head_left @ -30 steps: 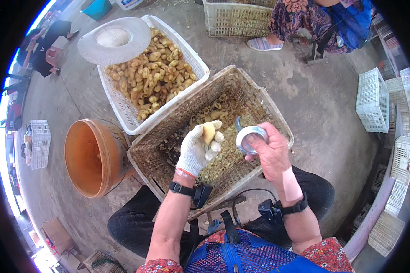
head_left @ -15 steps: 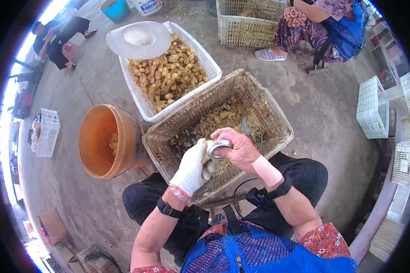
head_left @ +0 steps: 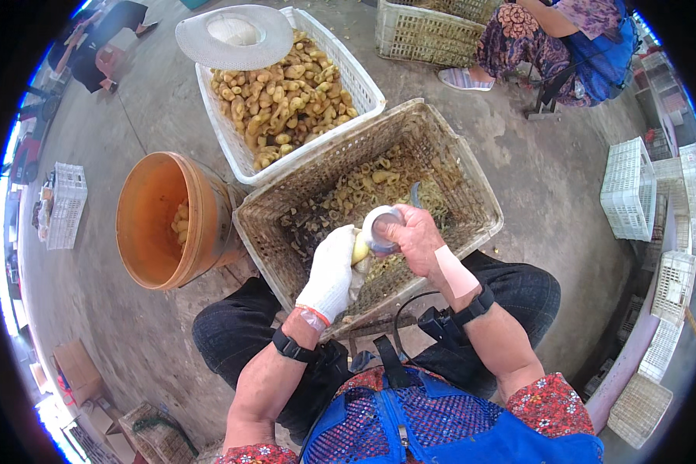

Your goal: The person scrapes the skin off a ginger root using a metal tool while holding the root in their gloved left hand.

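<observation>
My left hand (head_left: 332, 267), in a white knitted glove, is closed round a pale yellow piece of root (head_left: 360, 247) that looks like peeled ginger. Glove and fingers hide most of it. Bare, my right hand (head_left: 419, 238) grips a ring-shaped metal peeler (head_left: 379, 226) right against the piece. Both hands are over a dirty, pale plastic crate (head_left: 472, 174) between my knees. Inside the crate lie yellowish peelings (head_left: 379, 176) and dark scraps. A curved grey-blue strip (head_left: 415, 193) stands among the peelings beyond my right hand.
A white crate (head_left: 373, 97) full of knobbly yellow-brown roots (head_left: 282, 97) touches the far side, a pale brimmed hat (head_left: 236, 35) resting on it. Left stands an orange bucket (head_left: 131, 232) with some pale pieces. A person (head_left: 572, 46) sits at far right beside another crate (head_left: 429, 35).
My right hand has risen a little and turned, so the peeler's ring now faces up more. The left hand has shifted slightly, still on the root. The whole view has tilted downward.
</observation>
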### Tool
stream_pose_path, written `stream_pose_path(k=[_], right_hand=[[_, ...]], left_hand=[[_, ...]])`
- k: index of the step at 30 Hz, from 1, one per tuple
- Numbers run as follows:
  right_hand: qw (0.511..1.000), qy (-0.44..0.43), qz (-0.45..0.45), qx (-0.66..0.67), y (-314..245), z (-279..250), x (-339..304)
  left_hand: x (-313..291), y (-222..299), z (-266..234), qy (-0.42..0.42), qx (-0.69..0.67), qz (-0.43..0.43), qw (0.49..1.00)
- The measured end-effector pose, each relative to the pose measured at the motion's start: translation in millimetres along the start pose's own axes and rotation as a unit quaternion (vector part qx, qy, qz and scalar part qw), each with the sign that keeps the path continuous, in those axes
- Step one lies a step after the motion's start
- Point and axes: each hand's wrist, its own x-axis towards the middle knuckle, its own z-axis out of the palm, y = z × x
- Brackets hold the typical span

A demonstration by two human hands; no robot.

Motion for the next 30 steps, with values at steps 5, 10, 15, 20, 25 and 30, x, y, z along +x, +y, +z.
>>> stream_pose_path(k=[5, 10, 15, 20, 25, 30], right_hand=[[0.998, 0.046, -0.031, 0.002, 1, -13, 9], [0.987, -0.058, -0.093, -0.114, -2, 11, -13], [0.999, 0.001, -0.042, -0.028, 3, 0, 0], [0.991, 0.039, 0.018, 0.129, 3, -14, 7], [0.991, -0.034, -0.022, 0.126, 1, 1, -1], [0.998, -0.004, 0.011, 0.055, -5, -3, -2]], left_hand=[[2, -3, -8, -0.101, -0.149, -0.010, 0.984], [4, -9, -3, -0.069, -0.099, -0.014, 0.993], [10, -13, -8, -0.104, -0.128, -0.027, 0.986], [3, -2, -6, -0.145, -0.244, -0.066, 0.957], [7, -7, -5, -0.155, -0.246, -0.034, 0.956], [10, -11, 0, -0.062, -0.122, 0.041, 0.990]])
